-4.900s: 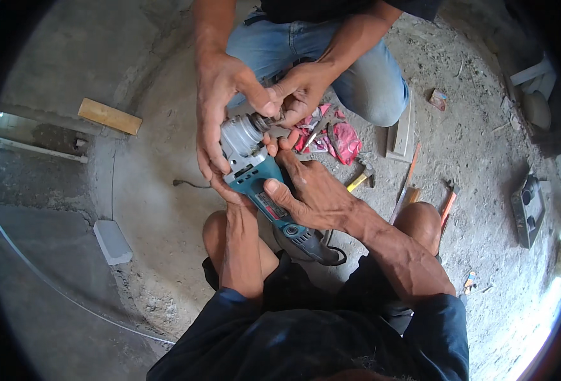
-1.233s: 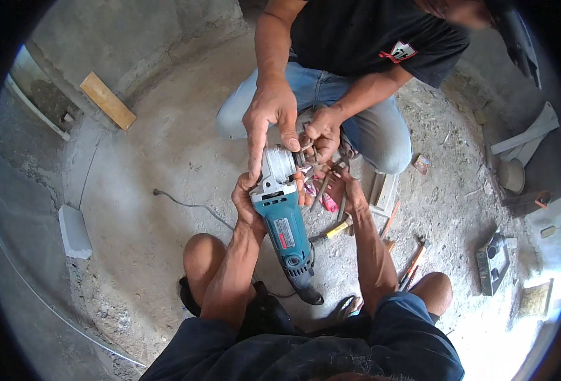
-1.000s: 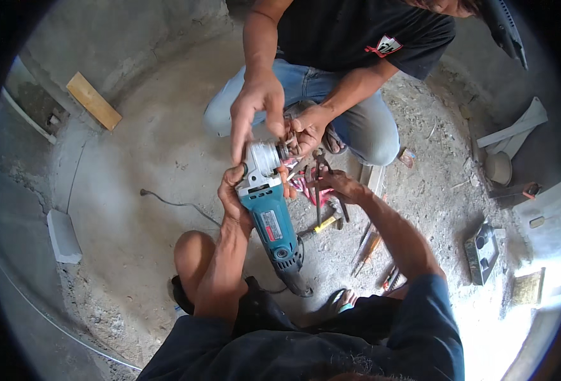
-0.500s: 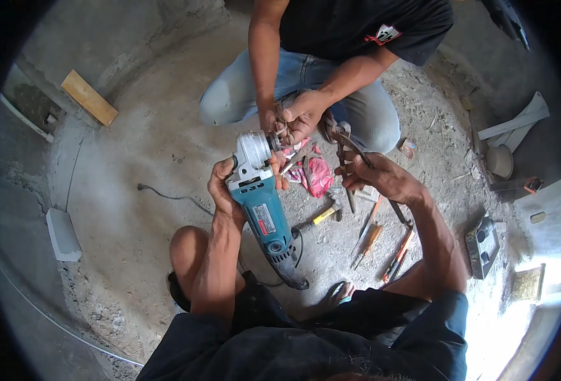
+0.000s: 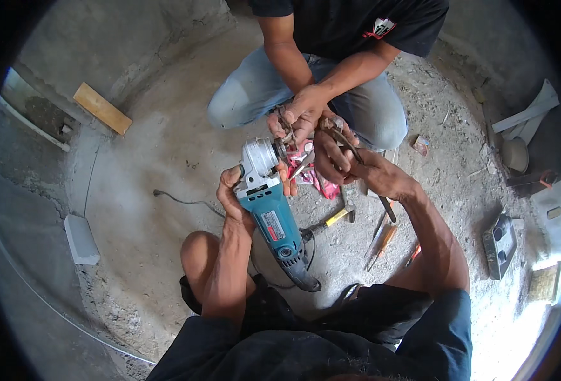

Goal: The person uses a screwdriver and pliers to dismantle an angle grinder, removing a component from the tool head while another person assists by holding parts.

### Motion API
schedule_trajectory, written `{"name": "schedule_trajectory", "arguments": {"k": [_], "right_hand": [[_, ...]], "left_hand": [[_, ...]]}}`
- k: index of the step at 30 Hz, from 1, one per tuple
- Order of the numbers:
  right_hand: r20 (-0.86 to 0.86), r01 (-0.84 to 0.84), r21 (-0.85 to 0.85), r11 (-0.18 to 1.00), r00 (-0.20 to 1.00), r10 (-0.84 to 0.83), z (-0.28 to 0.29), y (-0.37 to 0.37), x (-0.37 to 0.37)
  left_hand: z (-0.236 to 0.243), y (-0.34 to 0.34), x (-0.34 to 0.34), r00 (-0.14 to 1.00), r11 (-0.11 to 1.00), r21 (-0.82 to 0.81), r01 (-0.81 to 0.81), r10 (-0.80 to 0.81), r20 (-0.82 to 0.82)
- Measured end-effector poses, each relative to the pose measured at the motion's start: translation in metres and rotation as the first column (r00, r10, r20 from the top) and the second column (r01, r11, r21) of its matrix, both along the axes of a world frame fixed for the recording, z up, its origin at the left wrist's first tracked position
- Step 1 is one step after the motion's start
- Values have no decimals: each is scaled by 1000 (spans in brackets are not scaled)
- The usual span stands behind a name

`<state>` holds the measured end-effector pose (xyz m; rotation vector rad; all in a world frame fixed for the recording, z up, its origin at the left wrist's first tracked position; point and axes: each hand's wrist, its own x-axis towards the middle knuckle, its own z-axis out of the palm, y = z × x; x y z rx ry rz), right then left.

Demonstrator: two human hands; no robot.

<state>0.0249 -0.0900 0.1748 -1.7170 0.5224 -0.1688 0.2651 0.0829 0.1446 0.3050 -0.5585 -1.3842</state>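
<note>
My left hand [image 5: 234, 197] grips a teal angle grinder [image 5: 275, 222] near its silver gear head, with the body slanting down toward me. No disc shows on its spindle. My right hand [image 5: 379, 174] is closed around dark metal pincers [image 5: 390, 211], whose jaw end lies close to the co-worker's hands. One co-worker hand [image 5: 306, 109] pinches a small metal piece [image 5: 287, 127] just beyond the spindle. The co-worker's other hand is partly hidden behind it, near the pincers' head. I cannot tell what the jaws touch.
Between us lie a pink plastic bag [image 5: 304, 164], a yellow-handled hammer [image 5: 337, 217] and a wooden-handled screwdriver [image 5: 382, 244]. The grinder's cord [image 5: 188, 200] trails over the dusty floor. A wooden board [image 5: 102, 109], a pale block [image 5: 81, 240] and a grey metal box [image 5: 500, 246] lie farther out.
My right hand has moved left and away from me with the pincers, toward the co-worker's hands. The co-worker's right arm has swung to the right. The grinder stays in my left hand.
</note>
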Motion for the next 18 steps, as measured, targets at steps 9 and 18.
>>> {"name": "schedule_trajectory", "arguments": {"k": [9, 18], "right_hand": [[115, 252, -271, 929, 967, -229, 12, -8, 6], [484, 451, -827, 336, 875, 18, 44, 27, 22]], "left_hand": [[4, 4, -6, 999, 1000, -7, 29, -29, -25], [3, 5, -3, 993, 998, -24, 62, -64, -104]]}}
